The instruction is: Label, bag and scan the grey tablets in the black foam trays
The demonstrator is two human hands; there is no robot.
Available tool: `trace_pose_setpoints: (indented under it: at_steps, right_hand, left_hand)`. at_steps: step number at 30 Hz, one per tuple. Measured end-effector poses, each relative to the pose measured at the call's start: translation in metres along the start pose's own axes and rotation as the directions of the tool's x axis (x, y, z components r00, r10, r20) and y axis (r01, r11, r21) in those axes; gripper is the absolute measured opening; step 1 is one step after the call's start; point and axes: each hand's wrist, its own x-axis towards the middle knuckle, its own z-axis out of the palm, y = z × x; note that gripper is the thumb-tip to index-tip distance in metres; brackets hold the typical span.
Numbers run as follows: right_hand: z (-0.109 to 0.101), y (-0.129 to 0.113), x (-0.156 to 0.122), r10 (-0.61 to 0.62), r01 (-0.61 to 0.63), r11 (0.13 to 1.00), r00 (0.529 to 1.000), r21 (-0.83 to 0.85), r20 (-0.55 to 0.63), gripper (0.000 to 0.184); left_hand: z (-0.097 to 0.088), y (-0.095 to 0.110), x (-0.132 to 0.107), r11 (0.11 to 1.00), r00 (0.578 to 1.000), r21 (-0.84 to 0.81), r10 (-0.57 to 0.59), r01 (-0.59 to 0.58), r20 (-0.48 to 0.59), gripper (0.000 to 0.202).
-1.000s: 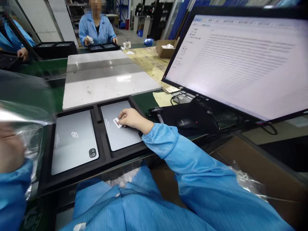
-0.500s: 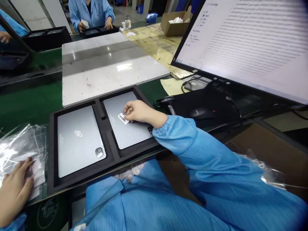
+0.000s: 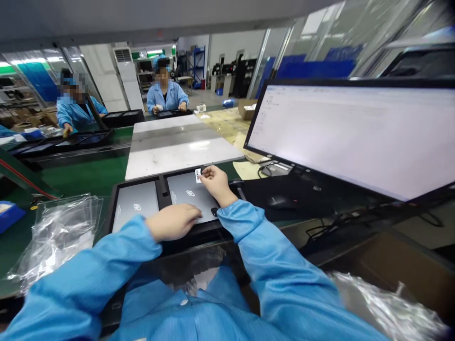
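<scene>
A black foam tray (image 3: 162, 183) on the green conveyor holds two grey tablets lying back-up, one on the left (image 3: 137, 208) and one on the right (image 3: 188, 194). My right hand (image 3: 215, 182) hovers over the right tablet's far edge, pinching a small white barcode label (image 3: 198, 175) lifted off the surface. My left hand (image 3: 174, 221) rests on the near edge of the right tablet, fingers curled down onto it.
A large lit monitor (image 3: 355, 132) fills the right, with a black mouse (image 3: 280, 202) and cables below it. Clear plastic bags (image 3: 59, 232) lie left of the tray. A steel plate (image 3: 177, 147) sits beyond. Two people in blue coats work at the far end.
The camera has tilted up. My right hand lifted the barcode label off the right tablet. My left hand left the plastic bags and came onto the right tablet's near edge.
</scene>
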Motion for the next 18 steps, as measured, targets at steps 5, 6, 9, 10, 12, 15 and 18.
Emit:
trace_pose_setpoints:
  at_steps: [5,6,9,10,12,15,18]
  right_hand:
    - [-0.017,0.007,-0.009,0.062,-0.056,0.998,0.973,0.032,-0.222,0.022]
    - [-0.021,0.009,-0.012,0.079,-0.076,0.997,0.969,0.021,-0.233,0.021]
    - [-0.031,0.018,-0.016,0.110,-0.120,0.992,0.966,-0.031,-0.232,0.018]
    - [-0.033,0.021,-0.017,0.115,-0.130,0.990,0.965,-0.048,-0.236,0.017]
    - [-0.036,0.023,-0.017,0.134,-0.159,0.984,0.956,-0.077,-0.259,0.017]
    - [-0.035,0.020,-0.020,0.113,-0.154,0.978,0.958,-0.144,-0.263,0.019]
    - [-0.027,0.010,-0.026,-0.011,0.000,0.966,0.999,-0.258,-0.042,0.020]
  left_hand:
    - [0.018,0.002,0.086,0.988,0.989,0.021,0.151,-0.151,-0.008,0.027]
    - [0.018,0.000,0.092,0.985,0.985,0.031,0.169,-0.168,-0.038,0.029]
    - [0.017,-0.005,0.096,0.975,0.968,0.059,0.219,-0.213,-0.123,0.036]
    - [0.017,-0.007,0.095,0.973,0.961,0.065,0.231,-0.224,-0.154,0.036]
    - [0.017,-0.012,0.093,0.969,0.943,0.071,0.248,-0.238,-0.220,0.036]
    - [0.013,-0.023,0.086,0.964,0.908,0.060,0.264,-0.258,-0.324,0.037]
    - [0.003,-0.040,0.077,0.956,0.844,0.033,0.272,-0.291,-0.462,0.047]
